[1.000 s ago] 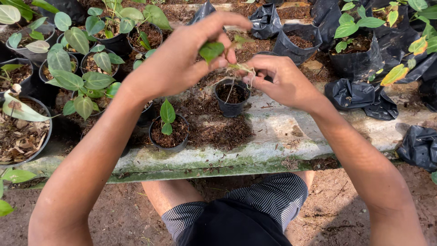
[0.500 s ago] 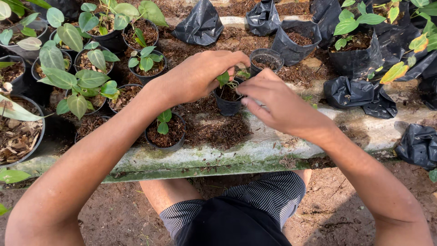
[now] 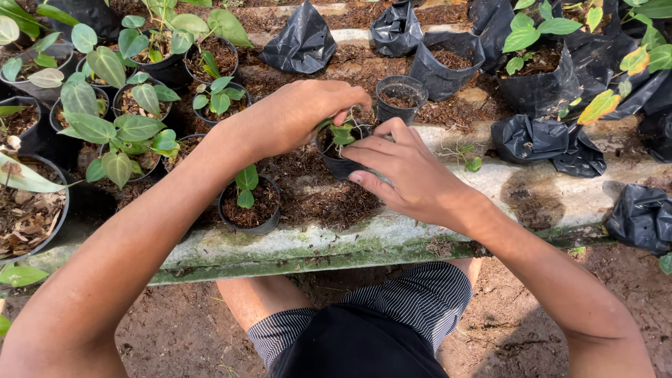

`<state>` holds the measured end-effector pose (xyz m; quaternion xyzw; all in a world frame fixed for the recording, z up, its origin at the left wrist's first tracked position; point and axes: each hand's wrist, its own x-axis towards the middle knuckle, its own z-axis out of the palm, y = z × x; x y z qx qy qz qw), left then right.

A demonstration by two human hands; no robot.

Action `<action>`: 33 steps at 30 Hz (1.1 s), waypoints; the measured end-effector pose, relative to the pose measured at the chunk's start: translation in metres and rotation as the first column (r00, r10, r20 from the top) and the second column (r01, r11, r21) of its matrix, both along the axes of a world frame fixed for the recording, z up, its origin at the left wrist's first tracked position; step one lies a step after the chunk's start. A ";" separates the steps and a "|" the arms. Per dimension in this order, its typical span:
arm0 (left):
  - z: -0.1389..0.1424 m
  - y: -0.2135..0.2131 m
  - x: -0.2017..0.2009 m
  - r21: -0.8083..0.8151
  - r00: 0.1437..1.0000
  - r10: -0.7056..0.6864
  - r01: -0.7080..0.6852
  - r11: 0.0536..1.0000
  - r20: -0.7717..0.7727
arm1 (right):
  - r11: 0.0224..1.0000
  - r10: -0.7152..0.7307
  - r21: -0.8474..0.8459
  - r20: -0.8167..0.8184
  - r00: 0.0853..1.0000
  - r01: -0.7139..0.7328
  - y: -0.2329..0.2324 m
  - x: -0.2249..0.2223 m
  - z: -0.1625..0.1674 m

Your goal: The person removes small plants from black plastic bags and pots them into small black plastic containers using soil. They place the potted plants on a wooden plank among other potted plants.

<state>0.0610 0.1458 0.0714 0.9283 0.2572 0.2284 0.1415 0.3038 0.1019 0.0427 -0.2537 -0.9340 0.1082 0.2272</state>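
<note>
**Fingers closed around a seedling pot**

Fingers (image 3: 378, 148) of the right hand (image 3: 409, 175) curled against the small black pot (image 3: 341, 166), seemingly gripping it. The left hand (image 3: 301, 115) pinched the seedling (image 3: 342, 133) inside. The pot stood on a concrete ledge (image 3: 546, 196), near another potted seedling (image 3: 246, 199).

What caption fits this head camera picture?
Both hands, left and right, set a seedling in a small black pot on a ledge.

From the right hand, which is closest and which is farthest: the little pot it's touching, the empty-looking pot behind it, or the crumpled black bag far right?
1. The little pot with the seedling, right at the right hand, touching its fingers.
2. The small pot of soil, just behind, toward the top.
3. The crumpled black bag, far off at the right edge.
</note>
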 end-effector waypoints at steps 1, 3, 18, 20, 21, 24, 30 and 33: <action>0.001 -0.001 0.000 -0.013 1.000 -0.003 0.003 1.000 -0.007 | 1.000 0.000 -0.001 0.018 1.000 0.000 0.002 0.000 0.000; 0.002 -0.002 -0.003 -0.001 1.000 -0.026 0.026 1.000 -0.006 | 1.000 0.001 -0.001 0.049 0.999 -0.001 0.008 0.001 0.001; 0.006 -0.016 -0.004 0.004 0.991 0.008 -0.008 1.000 -0.136 | 0.998 0.019 -0.057 0.071 0.997 -0.015 0.040 0.001 -0.018; 0.006 -0.015 -0.003 -0.083 0.978 0.059 -0.077 0.994 -0.199 | 0.995 0.042 -0.088 0.050 0.998 -0.037 0.038 0.002 -0.016; 0.006 -0.014 -0.002 -0.048 0.987 0.040 -0.048 0.998 -0.159 | 0.994 0.052 -0.097 0.039 0.998 -0.048 0.038 0.003 -0.014; 0.002 -0.010 0.000 0.026 0.997 0.017 -0.015 1.000 -0.081 | 0.999 -0.016 -0.048 0.025 1.000 0.017 0.038 0.003 -0.010; -0.012 -0.001 0.002 0.081 0.998 0.026 -0.030 0.996 0.049 | 0.997 0.027 -0.076 0.097 0.995 -0.019 0.034 0.003 -0.005; -0.016 -0.002 0.003 0.168 0.996 0.046 -0.058 0.984 0.070 | 0.997 -0.066 0.036 -0.006 0.998 0.066 0.031 0.007 -0.001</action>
